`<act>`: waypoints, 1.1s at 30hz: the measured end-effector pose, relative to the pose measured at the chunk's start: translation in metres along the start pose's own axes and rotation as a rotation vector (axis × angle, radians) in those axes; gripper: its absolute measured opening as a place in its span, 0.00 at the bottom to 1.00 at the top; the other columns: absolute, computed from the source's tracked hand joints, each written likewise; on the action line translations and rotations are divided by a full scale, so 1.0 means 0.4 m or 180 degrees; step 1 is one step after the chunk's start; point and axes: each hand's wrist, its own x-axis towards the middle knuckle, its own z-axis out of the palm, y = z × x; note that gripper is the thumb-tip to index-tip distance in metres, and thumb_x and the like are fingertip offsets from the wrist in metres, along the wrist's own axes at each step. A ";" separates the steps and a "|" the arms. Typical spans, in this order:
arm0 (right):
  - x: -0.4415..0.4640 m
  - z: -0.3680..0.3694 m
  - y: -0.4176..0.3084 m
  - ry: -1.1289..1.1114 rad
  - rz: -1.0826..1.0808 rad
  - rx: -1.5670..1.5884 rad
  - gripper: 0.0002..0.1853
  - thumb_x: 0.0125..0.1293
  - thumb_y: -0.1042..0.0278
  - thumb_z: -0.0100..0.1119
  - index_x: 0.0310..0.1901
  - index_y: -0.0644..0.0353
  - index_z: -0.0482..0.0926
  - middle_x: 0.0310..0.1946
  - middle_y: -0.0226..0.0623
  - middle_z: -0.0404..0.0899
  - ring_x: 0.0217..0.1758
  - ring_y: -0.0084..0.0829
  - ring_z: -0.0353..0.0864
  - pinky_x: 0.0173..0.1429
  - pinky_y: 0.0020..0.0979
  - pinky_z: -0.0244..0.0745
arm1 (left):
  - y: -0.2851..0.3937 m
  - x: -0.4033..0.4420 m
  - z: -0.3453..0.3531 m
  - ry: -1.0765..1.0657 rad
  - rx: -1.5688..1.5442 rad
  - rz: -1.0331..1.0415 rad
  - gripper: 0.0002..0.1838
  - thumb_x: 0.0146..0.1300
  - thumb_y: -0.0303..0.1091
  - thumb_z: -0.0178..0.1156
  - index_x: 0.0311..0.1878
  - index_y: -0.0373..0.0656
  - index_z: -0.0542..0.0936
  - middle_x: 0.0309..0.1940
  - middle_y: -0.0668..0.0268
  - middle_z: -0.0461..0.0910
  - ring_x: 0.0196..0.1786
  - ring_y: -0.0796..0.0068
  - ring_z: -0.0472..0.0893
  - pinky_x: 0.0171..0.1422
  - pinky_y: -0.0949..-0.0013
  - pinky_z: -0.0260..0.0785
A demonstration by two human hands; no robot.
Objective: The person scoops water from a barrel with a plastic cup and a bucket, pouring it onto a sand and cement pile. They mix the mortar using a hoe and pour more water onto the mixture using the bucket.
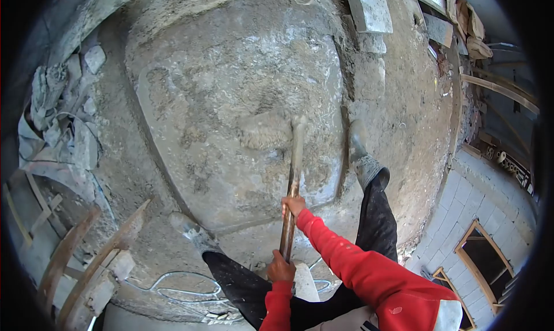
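Note:
Both my hands grip the long wooden handle of a hoe (293, 184). My right hand (293, 207) is closed around the middle of the handle, and my left hand (281, 268) is wrapped around its lower end, nearer my body. The hoe's far end rests in wet, grey-brown mortar (219, 100) spread within a shallow, roughly rectangular bed. A mortar-caked mass lies left of the handle's tip, so the blade's shape is mostly hidden. My boots, the left one (196, 234) and the right one (365, 158), stand at either side of the bed's near part.
Concrete blocks (369, 10) lie at the upper right. Crumpled sacks and rubble (57, 111) are piled on the left. Wooden boards (101, 256) lean at the lower left, near a looped hose (184, 288). A block wall (467, 198) with wood-framed openings stands at the right.

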 end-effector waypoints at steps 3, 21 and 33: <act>-0.085 0.020 0.050 -0.0022 -0.0015 -0.0571 0.06 0.47 0.76 0.57 0.26 0.61 0.68 0.13 0.35 0.70 0.11 0.29 0.71 0.15 0.32 0.70 | -0.030 -0.146 0.042 -0.0002 -0.0347 -0.0282 0.23 0.44 0.31 0.63 0.43 0.42 0.63 0.24 0.46 0.77 0.29 0.40 0.77 0.35 0.43 0.67; 0.003 0.082 0.034 -0.0192 -0.0446 -0.1819 0.07 0.47 0.73 0.61 0.26 0.64 0.73 0.12 0.36 0.72 0.11 0.31 0.73 0.16 0.35 0.71 | 0.035 -0.063 0.001 -0.0368 -0.1097 -0.0689 0.26 0.46 0.34 0.62 0.46 0.41 0.60 0.29 0.43 0.78 0.36 0.39 0.78 0.43 0.45 0.68; -0.169 -0.150 0.054 0.0040 0.0178 -0.0435 0.13 0.50 0.70 0.62 0.33 0.62 0.67 0.19 0.38 0.72 0.15 0.30 0.73 0.18 0.35 0.73 | 0.079 -0.240 -0.110 -0.1034 -0.0186 -0.0300 0.27 0.45 0.36 0.63 0.46 0.41 0.62 0.30 0.46 0.79 0.37 0.44 0.79 0.43 0.47 0.69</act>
